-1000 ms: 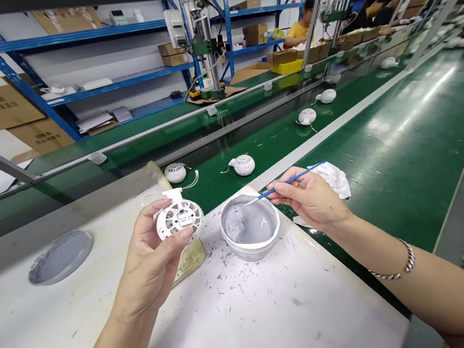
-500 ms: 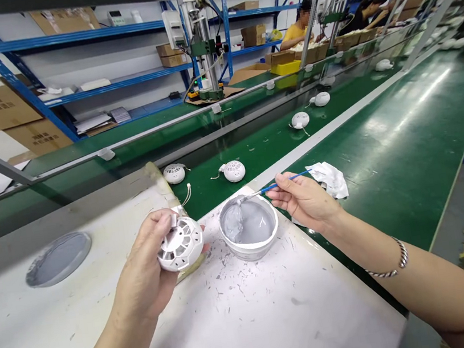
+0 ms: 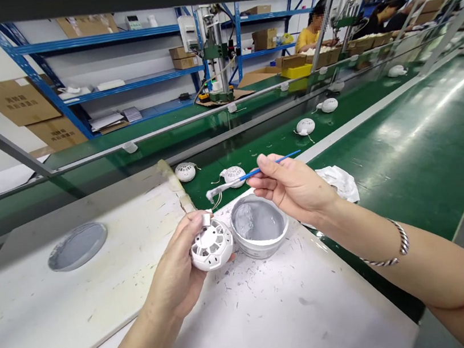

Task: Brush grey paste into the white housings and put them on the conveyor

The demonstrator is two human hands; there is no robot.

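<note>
Around the tub of paste (image 3: 258, 226) on the tabletop (image 3: 256, 320): just left of it, a perforated round housing (image 3: 211, 246) in the left hand (image 3: 176, 268); above it, a thin brush (image 3: 257, 170) in the right hand (image 3: 289, 186). Well left of it on the same tabletop, a flat round disc (image 3: 77, 246). Behind it, more round housings (image 3: 234, 176) on a conveyor belt (image 3: 382, 135); behind and to its right, a crumpled wipe (image 3: 339, 183) on that belt; far behind it, beyond the belt, shelving (image 3: 113, 64).
</note>
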